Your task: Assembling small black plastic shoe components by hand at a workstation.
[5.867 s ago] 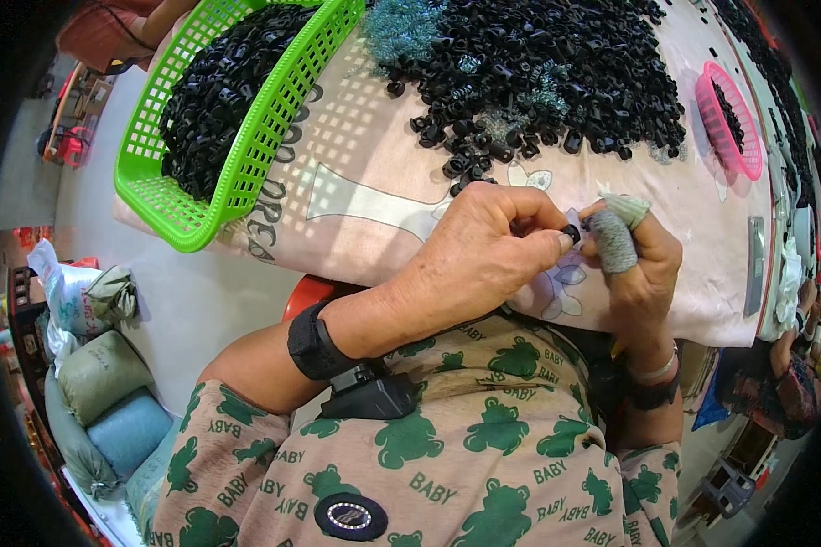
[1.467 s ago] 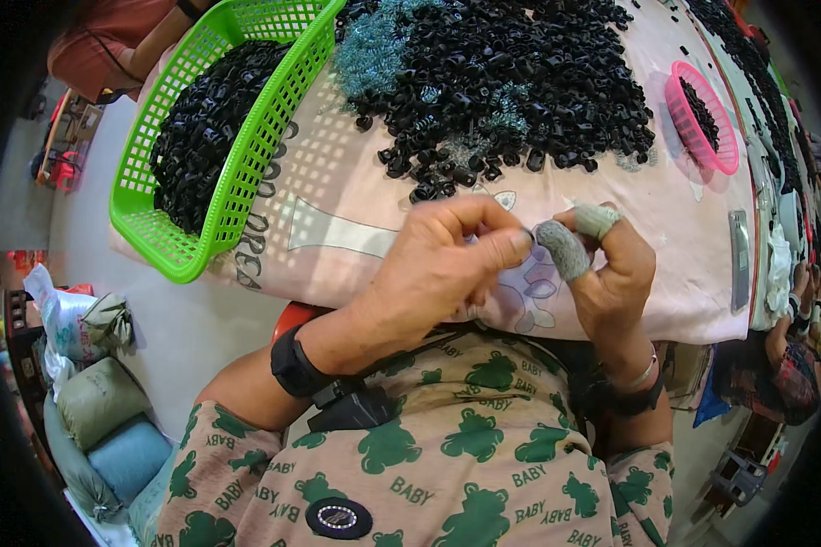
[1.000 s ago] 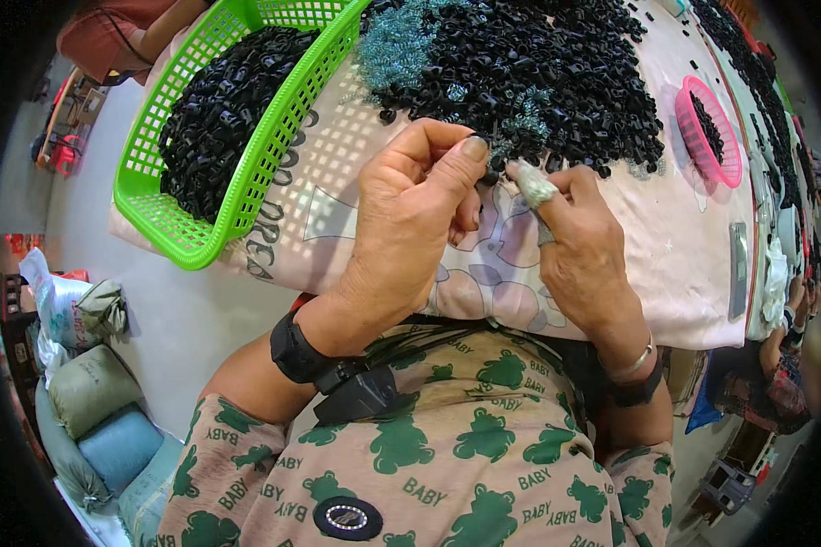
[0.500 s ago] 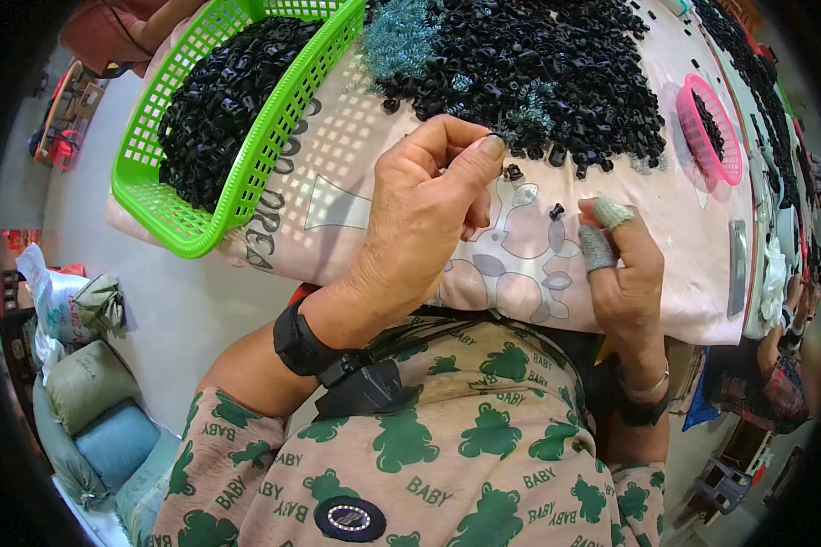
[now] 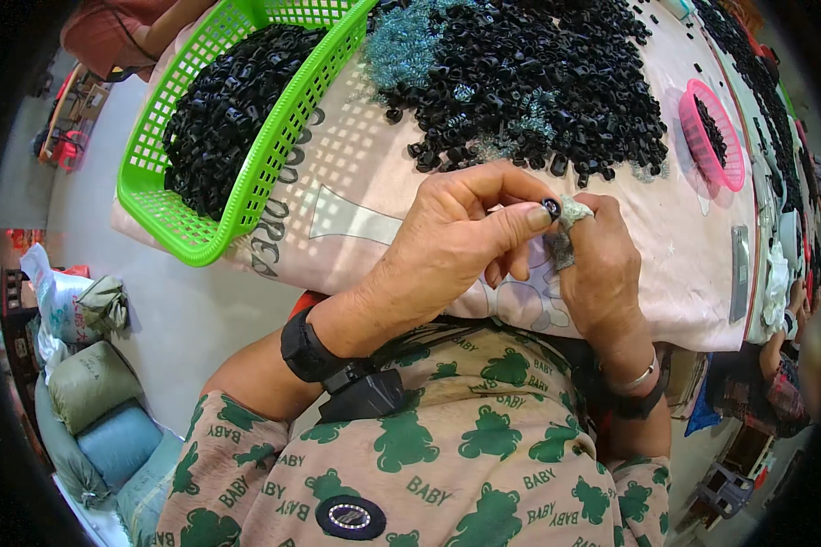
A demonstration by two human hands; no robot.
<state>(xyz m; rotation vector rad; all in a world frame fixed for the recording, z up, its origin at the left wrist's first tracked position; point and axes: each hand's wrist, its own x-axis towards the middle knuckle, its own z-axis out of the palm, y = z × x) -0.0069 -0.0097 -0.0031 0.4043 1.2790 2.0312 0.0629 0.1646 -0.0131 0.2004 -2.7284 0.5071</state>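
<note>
My left hand (image 5: pixel 474 223) is closed, pinching a small black plastic piece (image 5: pixel 550 208) between thumb and forefinger. Pressed up against it from the right is my right hand (image 5: pixel 604 260), its fingers closed. Pale wraps (image 5: pixel 572 211) cover two of its fingertips and hide whatever lies between them. The hands meet above the near part of the cloth-covered table (image 5: pixel 347 223). Beyond them spreads a big heap of loose black plastic pieces (image 5: pixel 538 77), with a cluster of bluish coil springs (image 5: pixel 410 46) at its left and more springs scattered through it.
A green plastic basket (image 5: pixel 233 205) full of black pieces stands at the left. On the right are a pink basket (image 5: pixel 734 164) with some black pieces and a flat grey metal strip (image 5: pixel 739 273). Another person's arm (image 5: pixel 169 23) shows at the upper left.
My left hand has moved right, away from the heap's edge, and its fingers now meet those of my right hand. The small black piece at its fingertips now shows plainly.
</note>
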